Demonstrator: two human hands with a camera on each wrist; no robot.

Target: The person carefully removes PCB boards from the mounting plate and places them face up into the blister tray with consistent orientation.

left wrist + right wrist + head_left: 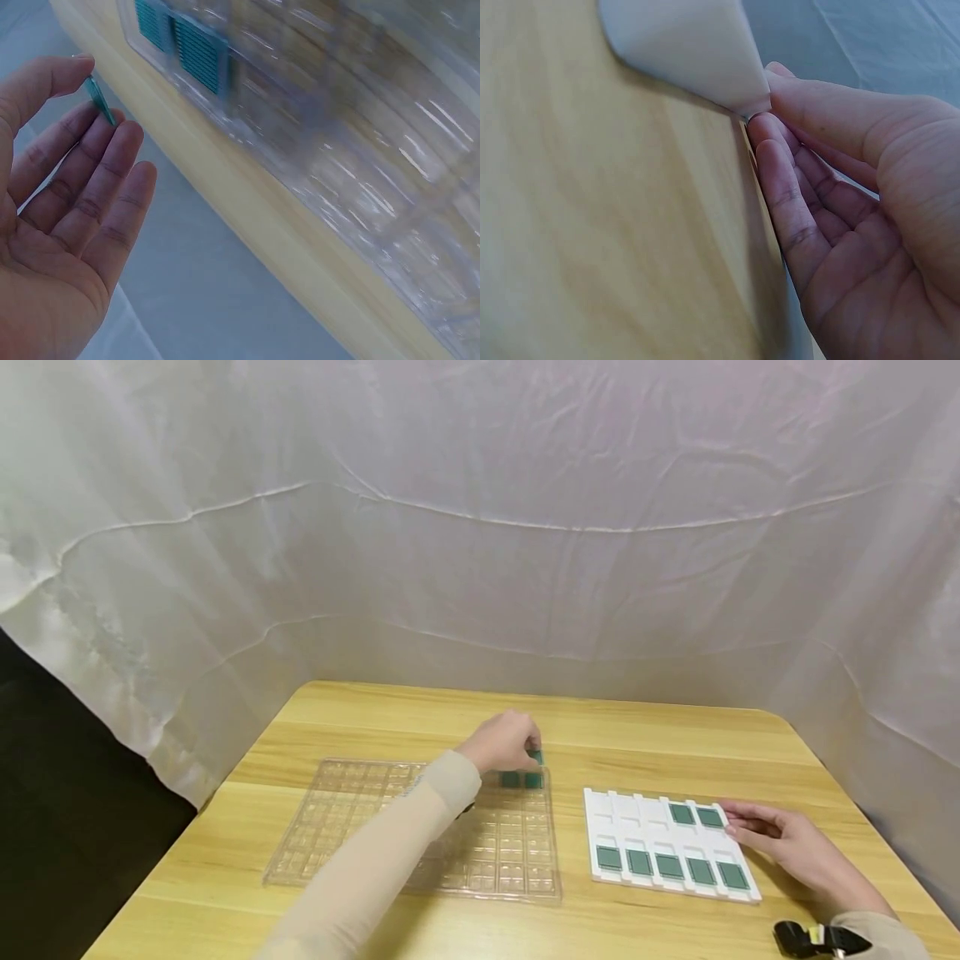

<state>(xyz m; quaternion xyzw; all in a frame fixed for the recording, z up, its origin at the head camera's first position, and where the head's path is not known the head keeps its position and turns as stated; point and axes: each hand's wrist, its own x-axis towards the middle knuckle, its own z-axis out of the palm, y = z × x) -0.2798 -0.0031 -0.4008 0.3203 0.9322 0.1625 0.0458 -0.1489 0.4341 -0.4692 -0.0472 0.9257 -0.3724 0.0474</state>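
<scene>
Pale, creased fabric (570, 577) hangs behind a wooden table (420, 710) with light-yellow grain. From the head camera, a clear compartmented tray (525, 881) lies near seven o'clock of the picture's centre, a white tray (648, 827) between four and five. Above the clear tray's two o'clock corner, the left hand (510, 742) pinches a green chip (535, 757); two seated chips (509, 779) sit in compartments just below it. Seven further chips (669, 866) lie in the white tray: five along its near row, two at the right end of its far row. At that tray's two o'clock corner is the right hand (772, 837), with a black strap (806, 938) at the wrist.

Left wrist camera: thumb and fingertips hold the chip nearly edge-on at ten o'clock, apart from the clear tray; the outer fingers extend loosely. Two ribbed chips show at eleven o'clock.

Right wrist camera: thumb and bent fingers grip the white tray's corner, which enters from eleven o'clock.
</scene>
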